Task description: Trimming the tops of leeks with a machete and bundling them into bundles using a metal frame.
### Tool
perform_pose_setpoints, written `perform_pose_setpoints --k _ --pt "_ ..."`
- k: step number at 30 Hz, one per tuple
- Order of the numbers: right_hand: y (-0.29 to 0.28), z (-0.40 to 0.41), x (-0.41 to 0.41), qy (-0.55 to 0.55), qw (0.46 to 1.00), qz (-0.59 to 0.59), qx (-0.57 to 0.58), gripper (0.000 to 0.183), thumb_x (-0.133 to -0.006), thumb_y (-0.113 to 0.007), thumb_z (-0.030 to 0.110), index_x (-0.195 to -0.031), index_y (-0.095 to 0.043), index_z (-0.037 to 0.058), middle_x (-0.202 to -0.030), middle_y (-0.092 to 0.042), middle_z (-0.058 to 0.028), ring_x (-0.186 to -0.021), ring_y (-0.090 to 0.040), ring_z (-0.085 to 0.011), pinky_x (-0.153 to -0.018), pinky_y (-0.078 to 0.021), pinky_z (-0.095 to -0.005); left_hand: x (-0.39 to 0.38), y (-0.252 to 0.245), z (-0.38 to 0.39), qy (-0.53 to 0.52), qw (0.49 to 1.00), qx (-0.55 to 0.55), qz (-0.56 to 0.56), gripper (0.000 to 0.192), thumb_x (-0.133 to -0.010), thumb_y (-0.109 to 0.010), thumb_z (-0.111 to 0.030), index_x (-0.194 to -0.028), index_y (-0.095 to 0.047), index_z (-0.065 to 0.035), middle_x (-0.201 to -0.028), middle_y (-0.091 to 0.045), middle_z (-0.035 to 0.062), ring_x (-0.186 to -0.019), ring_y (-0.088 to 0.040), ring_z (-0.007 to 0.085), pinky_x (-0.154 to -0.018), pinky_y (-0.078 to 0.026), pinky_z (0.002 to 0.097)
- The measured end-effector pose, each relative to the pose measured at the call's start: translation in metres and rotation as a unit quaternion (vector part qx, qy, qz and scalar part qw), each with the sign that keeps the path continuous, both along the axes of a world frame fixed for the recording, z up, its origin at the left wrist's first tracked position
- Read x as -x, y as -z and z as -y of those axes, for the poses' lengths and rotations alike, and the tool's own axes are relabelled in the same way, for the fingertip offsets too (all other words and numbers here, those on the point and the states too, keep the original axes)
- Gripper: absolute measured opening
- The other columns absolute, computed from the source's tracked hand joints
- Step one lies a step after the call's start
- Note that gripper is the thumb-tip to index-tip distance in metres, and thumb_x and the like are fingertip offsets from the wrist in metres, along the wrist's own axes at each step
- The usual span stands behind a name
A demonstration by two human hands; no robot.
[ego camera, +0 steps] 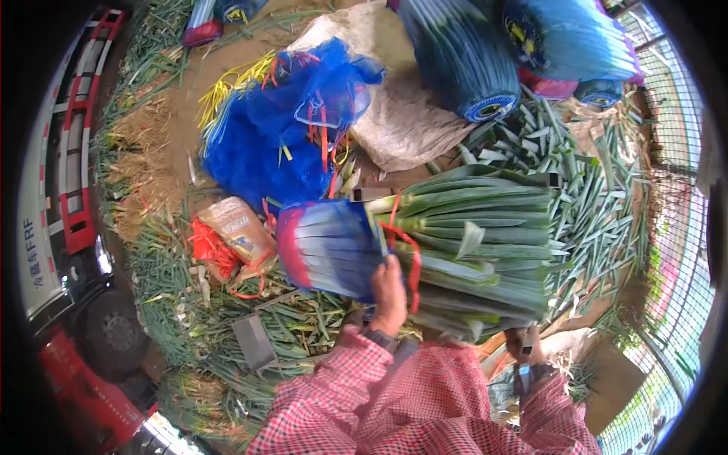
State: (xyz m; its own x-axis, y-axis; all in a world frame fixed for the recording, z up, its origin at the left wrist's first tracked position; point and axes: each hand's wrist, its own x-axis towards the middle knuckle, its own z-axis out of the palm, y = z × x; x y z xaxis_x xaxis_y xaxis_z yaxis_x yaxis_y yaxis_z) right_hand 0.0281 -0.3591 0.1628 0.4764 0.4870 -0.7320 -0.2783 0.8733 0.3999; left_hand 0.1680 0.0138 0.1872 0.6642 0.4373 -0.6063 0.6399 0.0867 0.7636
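A big bundle of leeks (466, 244) lies across in front of me, its cut green tops to the right and a red tie around its middle. A blue mesh bag with a red end (330, 247) covers the left, white part. My left hand (389, 293) grips the edge of the mesh bag near the red tie. My right hand (522, 341) is under the right lower end of the bundle, its fingers partly hidden, so its grip cannot be made out. A pile of blue mesh bags (273, 136) with red and yellow ties lies just beyond.
Bagged leek bundles (460, 57) stand beyond, near a pale woven sack (398, 125). Cut leaves (591, 205) cover the ground at right, beside a wire fence (677, 227). Red ties and a printed package (239, 227) lie left; a truck (79, 170) stands far left.
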Motion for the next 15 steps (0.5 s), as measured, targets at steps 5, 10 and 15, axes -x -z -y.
perform_pose_setpoints --k 5,10,15 --pt "-0.097 -0.117 -0.036 0.032 0.995 -0.087 0.023 0.018 -0.097 -0.048 0.022 -0.1 -0.056 0.0069 -0.076 -0.055 -0.0015 -0.058 -0.051 -0.0127 -0.045 -0.0474 -0.0243 -0.013 -0.052 -0.076 -0.231 0.94 0.245 -0.048 0.034 -0.088 -0.061 -0.051 -0.083 -0.053 -0.0181 -0.069 -0.048 -0.0045 -0.058 -0.046 0.0098 -0.052 -0.037 0.0271" --pt "-0.172 -0.178 -0.12 -0.159 0.955 -0.037 0.249 0.023 -0.1 -0.042 0.024 -0.096 -0.056 0.0056 -0.067 -0.049 0.001 -0.051 -0.048 -0.0085 -0.042 -0.043 -0.0197 0.015 -0.038 -0.123 -0.277 0.91 0.295 -0.09 0.032 -0.094 -0.048 -0.042 -0.09 -0.056 -0.0117 -0.086 -0.062 0.0033 -0.085 -0.06 0.0223 -0.077 -0.051 0.0416" --pt "-0.219 -0.172 -0.139 -0.275 0.885 0.015 0.376 0.008 -0.093 -0.046 0.015 -0.09 -0.05 0.009 -0.065 -0.048 -0.0016 -0.05 -0.05 -0.0136 -0.041 -0.0413 -0.0257 0.054 -0.078 -0.083 -0.315 0.812 0.487 -0.06 0.036 -0.096 -0.044 -0.04 -0.109 -0.061 -0.0118 -0.101 -0.066 0.0057 -0.091 -0.062 0.0252 -0.09 -0.049 0.0455"
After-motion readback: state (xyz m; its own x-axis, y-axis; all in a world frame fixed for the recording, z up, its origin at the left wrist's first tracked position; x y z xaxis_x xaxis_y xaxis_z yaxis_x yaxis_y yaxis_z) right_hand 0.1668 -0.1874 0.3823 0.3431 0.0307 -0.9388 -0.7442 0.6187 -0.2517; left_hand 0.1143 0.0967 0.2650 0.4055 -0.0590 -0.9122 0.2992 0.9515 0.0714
